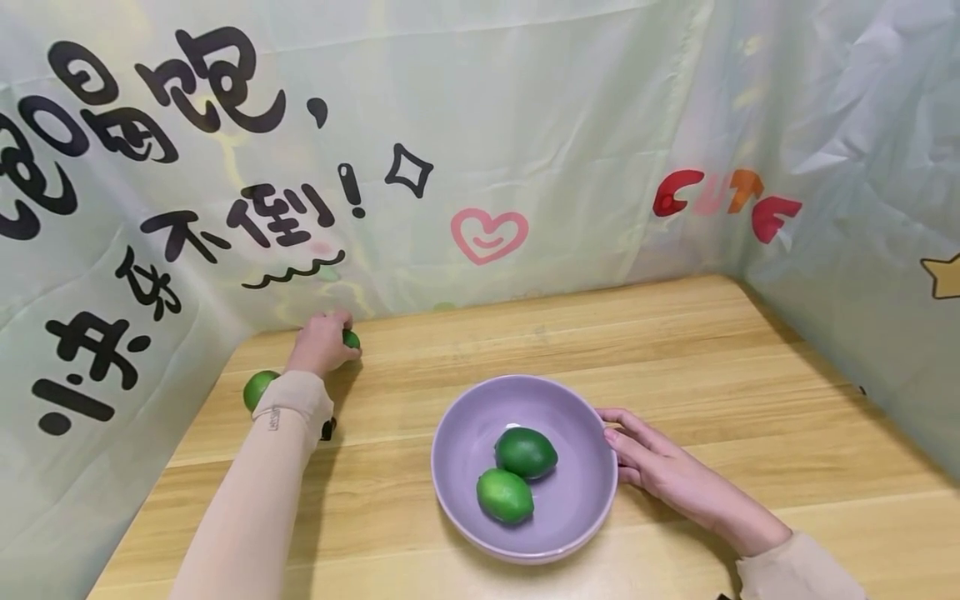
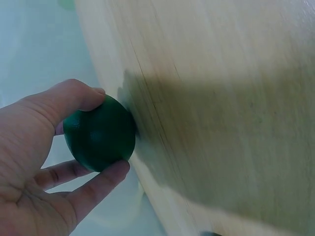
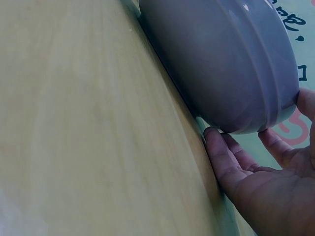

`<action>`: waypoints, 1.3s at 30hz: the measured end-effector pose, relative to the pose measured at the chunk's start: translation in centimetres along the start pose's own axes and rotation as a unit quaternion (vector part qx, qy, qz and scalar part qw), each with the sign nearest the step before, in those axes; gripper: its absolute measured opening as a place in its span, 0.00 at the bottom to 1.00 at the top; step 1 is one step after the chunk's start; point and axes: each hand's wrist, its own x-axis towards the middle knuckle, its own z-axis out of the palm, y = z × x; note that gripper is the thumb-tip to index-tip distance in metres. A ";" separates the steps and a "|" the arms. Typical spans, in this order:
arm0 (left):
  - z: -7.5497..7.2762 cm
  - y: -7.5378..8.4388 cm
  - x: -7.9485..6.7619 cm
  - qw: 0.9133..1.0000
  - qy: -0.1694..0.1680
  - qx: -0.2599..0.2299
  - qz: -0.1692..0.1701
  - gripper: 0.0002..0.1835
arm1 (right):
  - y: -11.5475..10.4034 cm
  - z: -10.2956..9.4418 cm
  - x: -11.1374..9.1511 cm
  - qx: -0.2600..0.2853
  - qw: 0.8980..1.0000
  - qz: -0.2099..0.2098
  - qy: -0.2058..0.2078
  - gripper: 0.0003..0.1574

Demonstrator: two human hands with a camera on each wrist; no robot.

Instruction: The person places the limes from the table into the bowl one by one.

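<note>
At the back left of the table, my left hand pinches a dark green lime between thumb and fingers. The left wrist view shows the lime close to the tabletop, but I cannot tell if it touches. Another green lime lies beside my left wrist, partly hidden by the sleeve. A purple bowl stands at the front middle. Inside it lie a dark green lime and a lighter green lime, side by side. My right hand rests its extended fingertips on the bowl's right outer side.
The wooden table is bordered at the back and sides by a pale printed curtain. Its hem meets the table edge just behind my left hand. A small black object shows at my left wrist.
</note>
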 end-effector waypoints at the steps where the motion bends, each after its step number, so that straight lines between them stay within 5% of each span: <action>1: 0.1 0.0 0.0 1.000 0.001 0.000 0.005 0.22 | 0.0 0.0 0.0 -0.001 1.000 0.000 -0.001 0.32; 22: 0.7 2.7 -0.3 0.999 -0.020 -0.011 0.035 0.26 | 0.2 -0.1 0.0 0.010 1.000 -0.012 -0.006 0.32; 39: 1.5 3.8 -0.5 0.998 0.006 -0.021 0.060 0.24 | 0.1 0.0 0.0 0.004 1.000 -0.002 0.001 0.32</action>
